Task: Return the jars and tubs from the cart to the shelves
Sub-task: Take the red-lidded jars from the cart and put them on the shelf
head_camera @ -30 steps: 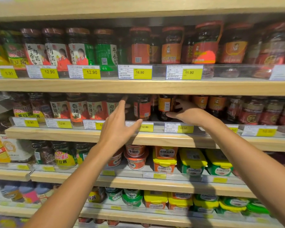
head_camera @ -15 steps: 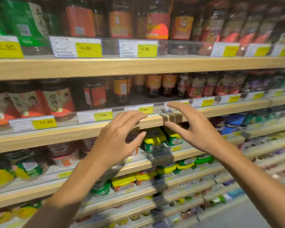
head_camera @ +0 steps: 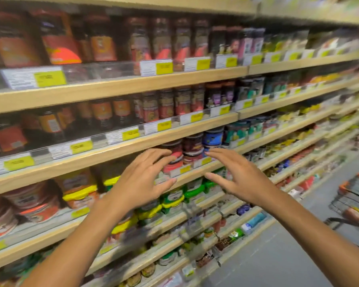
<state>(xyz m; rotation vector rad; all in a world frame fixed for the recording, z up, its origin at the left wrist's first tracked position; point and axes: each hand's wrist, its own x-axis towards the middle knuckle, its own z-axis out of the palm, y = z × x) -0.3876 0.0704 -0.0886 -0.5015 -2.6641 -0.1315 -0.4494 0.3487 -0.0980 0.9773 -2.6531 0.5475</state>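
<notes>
Midair before stocked shelves [head_camera: 120, 91], left hand [head_camera: 141, 183] and right hand [head_camera: 239, 179] apart, each grip wide and holding nothing, cart [head_camera: 352, 199] at right.

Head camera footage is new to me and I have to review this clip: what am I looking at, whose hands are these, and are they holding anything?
The picture comes from a wide-angle camera worn on a person's head, looking forward and down, so the two bare arms reaching in from the bottom are the wearer's own. There is no robot. The left hand and right hand are both held out with fingers spread, in front of the shelves, and neither holds anything. The shelves carry rows of jars above and lidded tubs lower down, with yellow price tags along the edges. At the right edge is a wire basket with orange trim, probably the cart. The picture is blurred, so labels cannot be read.
</notes>
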